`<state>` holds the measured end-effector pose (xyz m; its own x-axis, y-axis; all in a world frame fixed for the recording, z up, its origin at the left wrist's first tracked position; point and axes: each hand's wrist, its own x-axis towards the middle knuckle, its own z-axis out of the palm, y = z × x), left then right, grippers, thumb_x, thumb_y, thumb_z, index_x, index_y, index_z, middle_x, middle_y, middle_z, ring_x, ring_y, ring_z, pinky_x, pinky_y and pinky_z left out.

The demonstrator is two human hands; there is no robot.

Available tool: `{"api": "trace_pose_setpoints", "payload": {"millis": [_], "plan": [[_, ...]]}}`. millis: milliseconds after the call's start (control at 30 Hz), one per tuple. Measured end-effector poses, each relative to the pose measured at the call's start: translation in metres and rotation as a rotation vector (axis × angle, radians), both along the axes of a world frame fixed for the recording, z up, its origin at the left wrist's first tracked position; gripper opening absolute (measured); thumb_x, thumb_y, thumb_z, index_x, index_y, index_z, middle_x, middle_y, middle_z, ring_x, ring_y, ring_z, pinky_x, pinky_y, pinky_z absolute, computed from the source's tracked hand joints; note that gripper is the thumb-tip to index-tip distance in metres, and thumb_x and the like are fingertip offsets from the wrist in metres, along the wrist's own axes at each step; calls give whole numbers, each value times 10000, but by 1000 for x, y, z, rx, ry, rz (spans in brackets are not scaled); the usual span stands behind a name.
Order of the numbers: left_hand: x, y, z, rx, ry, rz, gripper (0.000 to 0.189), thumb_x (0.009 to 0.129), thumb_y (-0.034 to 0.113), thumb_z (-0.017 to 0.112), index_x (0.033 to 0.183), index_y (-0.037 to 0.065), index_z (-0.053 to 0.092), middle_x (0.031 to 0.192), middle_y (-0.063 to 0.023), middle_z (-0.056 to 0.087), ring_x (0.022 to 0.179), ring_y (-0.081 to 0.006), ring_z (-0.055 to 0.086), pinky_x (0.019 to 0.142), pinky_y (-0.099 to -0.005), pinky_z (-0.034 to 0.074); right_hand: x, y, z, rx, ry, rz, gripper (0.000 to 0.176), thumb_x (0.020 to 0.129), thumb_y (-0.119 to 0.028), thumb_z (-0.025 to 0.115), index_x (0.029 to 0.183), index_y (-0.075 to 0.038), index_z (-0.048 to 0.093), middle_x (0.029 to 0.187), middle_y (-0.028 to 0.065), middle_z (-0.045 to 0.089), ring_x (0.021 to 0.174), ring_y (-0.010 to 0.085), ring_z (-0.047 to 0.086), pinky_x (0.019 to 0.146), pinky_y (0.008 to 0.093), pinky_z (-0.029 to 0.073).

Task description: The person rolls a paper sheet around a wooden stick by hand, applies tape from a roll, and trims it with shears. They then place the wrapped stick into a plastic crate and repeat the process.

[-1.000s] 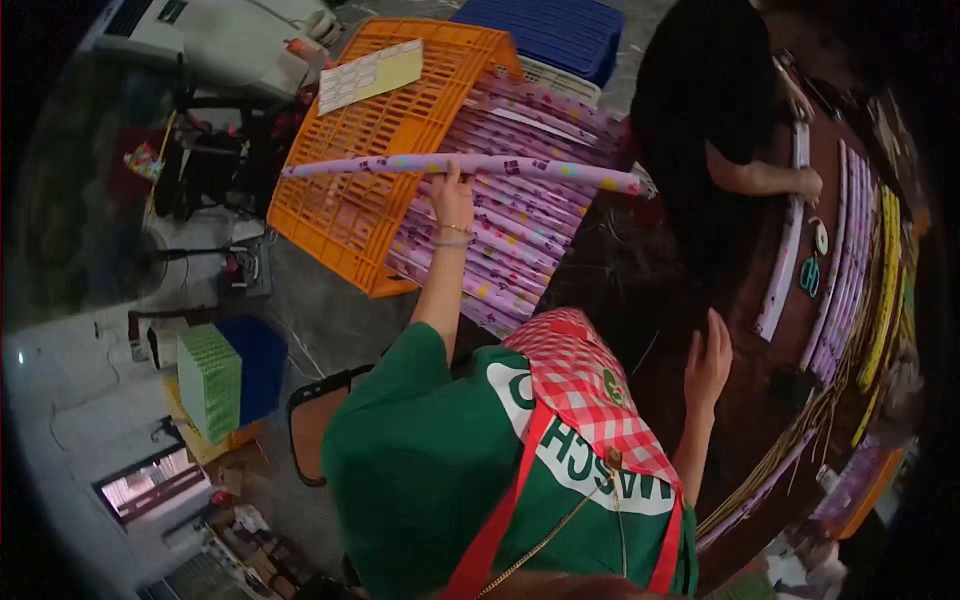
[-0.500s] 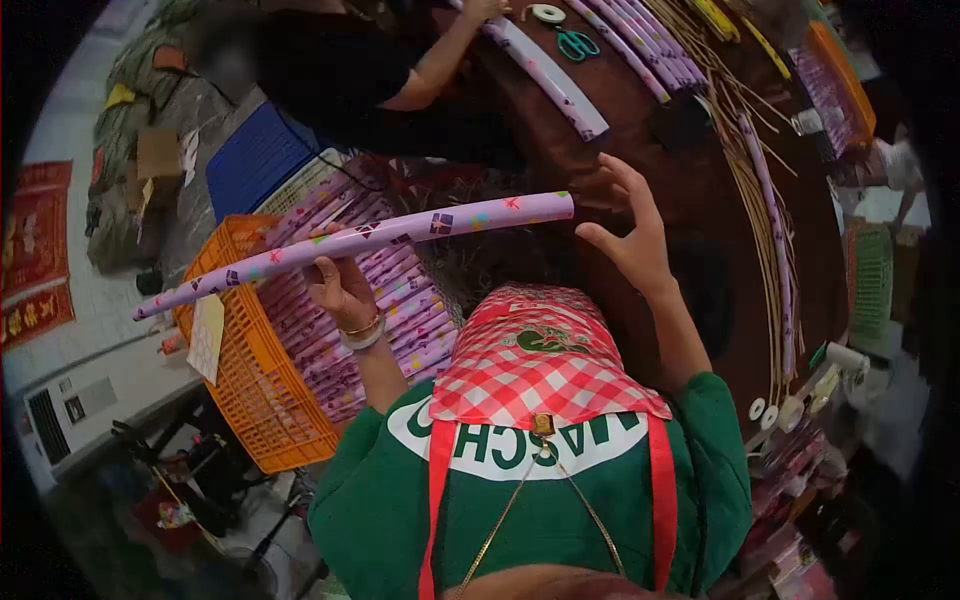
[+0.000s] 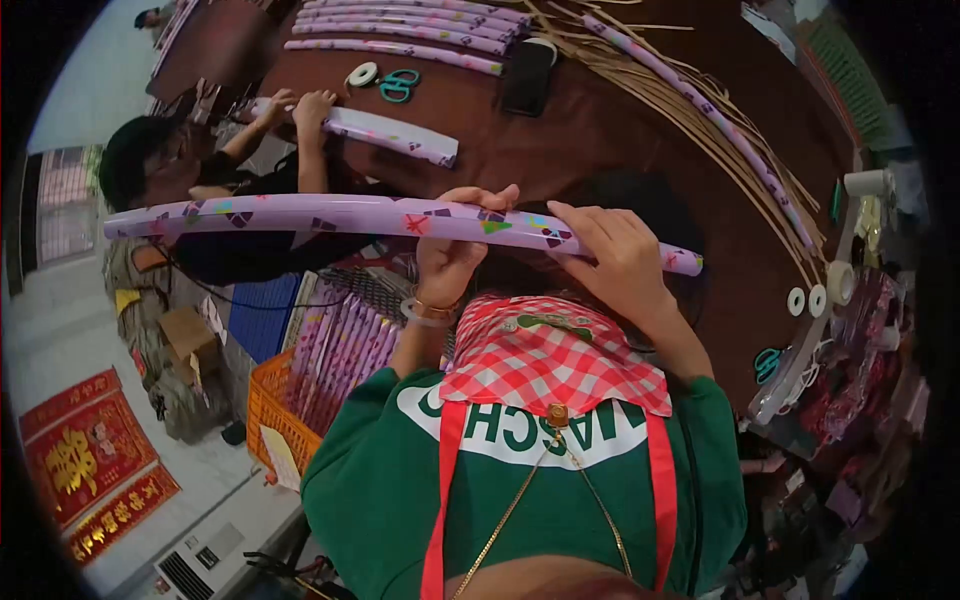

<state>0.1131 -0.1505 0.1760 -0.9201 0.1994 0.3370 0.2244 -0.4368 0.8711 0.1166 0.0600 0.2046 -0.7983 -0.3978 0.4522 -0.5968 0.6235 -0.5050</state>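
Note:
I hold a long purple wrapped roll (image 3: 330, 215) level in front of my chest with both hands. My left hand (image 3: 452, 250) grips it near the middle, a bracelet on the wrist. Further right along the same roll, my right hand (image 3: 612, 252) closes over it, near its end above the brown table (image 3: 640, 130). Below my left arm stands an orange crate (image 3: 275, 415) filled with more purple rolls (image 3: 340, 350).
A co-worker in black (image 3: 200, 180) sits at the table's left, both hands on another purple roll (image 3: 390, 133). On the table lie several finished rolls (image 3: 400, 30), scissors (image 3: 398, 84), tape (image 3: 361, 74), a phone (image 3: 528, 78), thin sticks (image 3: 690, 110) and tape rolls (image 3: 818, 295).
I turned from the crate toward the table, carrying the roll in my left hand. My right hand, open before, now grips the roll too.

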Motion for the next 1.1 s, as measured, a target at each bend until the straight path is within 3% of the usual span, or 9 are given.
{"api": "trace_pose_setpoints", "payload": {"millis": [100,200,233,333,567,633,700,800,1100], "plan": [[-31,43,8,-60,-39,-190,619,825,75,588,1343,11,255,1272,-187,447,1209,-313,414,1009,-406,322,-6,44,-10,-16,39,-153,537,585,-129,731,1099,-121,577,856,45,598,754,213,593,667,323,456],[-61,97,10,-165,-249,-351,609,854,10,527,1372,12,207,1277,-160,449,1189,-226,435,999,-326,332,-15,108,-26,6,45,-321,512,573,-105,743,1062,-137,593,859,35,598,767,218,590,664,329,450],[-70,113,3,-292,-307,-339,539,867,41,535,1342,7,281,1237,-132,490,1133,-180,479,965,-293,365,-20,136,-36,3,52,-389,484,589,-106,739,1050,-137,595,861,38,599,773,226,588,668,334,447],[-95,151,-36,-480,-324,-418,368,891,72,514,1245,12,432,1133,-90,564,1045,-169,541,892,-287,438,-35,226,-67,50,39,-574,408,649,-147,736,1030,-131,592,881,60,598,805,263,580,686,354,443],[-150,224,-85,-792,-283,-496,410,876,214,572,1220,14,470,1118,-90,584,1002,-154,560,830,-276,458,-71,337,-140,216,-7,-770,347,706,-253,699,1020,-147,599,894,52,602,812,261,579,679,354,457],[-170,253,-93,-789,-393,-538,488,853,243,607,1238,-7,442,1148,-121,566,1009,-168,557,832,-284,463,-74,337,-141,233,-95,-745,353,705,-264,694,1029,-155,604,887,46,599,810,242,578,679,337,456],[-175,290,-96,-440,-645,-397,399,797,97,659,1117,-66,487,1016,-124,602,936,-161,581,818,-253,471,-76,336,-145,224,-57,-719,364,700,-257,696,1036,-153,602,881,45,596,805,236,577,676,335,454],[-172,332,-104,-261,-752,-458,400,764,73,686,1087,-66,495,1006,-115,588,909,-175,585,811,-261,484,-73,329,-139,217,-45,-679,400,679,-220,702,1058,-149,596,865,38,585,802,219,576,680,330,449],[-145,362,-100,-95,-907,-398,271,787,67,655,999,-44,530,976,-90,578,904,-186,585,834,-333,503,-47,327,-112,317,-91,-652,439,662,-155,696,1086,-156,582,869,30,564,802,204,568,670,322,430]]}}
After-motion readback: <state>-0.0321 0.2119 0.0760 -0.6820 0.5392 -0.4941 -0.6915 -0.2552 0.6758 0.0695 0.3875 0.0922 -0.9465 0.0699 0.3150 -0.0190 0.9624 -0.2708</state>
